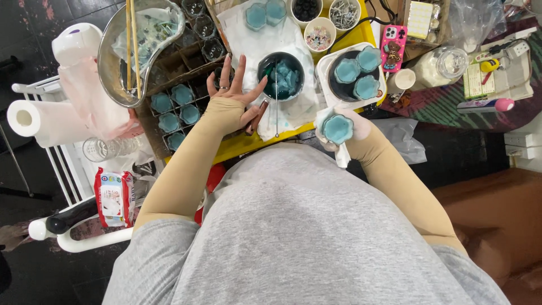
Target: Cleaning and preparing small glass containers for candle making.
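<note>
My left hand (232, 90) is spread open above the yellow table (243, 144), fingers apart, next to a dark bowl (280, 75) of teal wax pieces. A thin brown stick lies under its thumb; I cannot tell if the hand grips it. My right hand (353, 131) holds a flower-shaped glass of teal wax (338, 128) wrapped in white tissue, close to my body. Both arms wear beige sleeves.
A cardboard crate (175, 107) at the left holds several teal-filled glasses. A white tray (351, 73) carries three more. A metal bowl (138, 48) with wooden sticks, small cups of beads, a pink phone (393, 46), a paper roll (39, 120) and a jar (443, 65) surround the work area.
</note>
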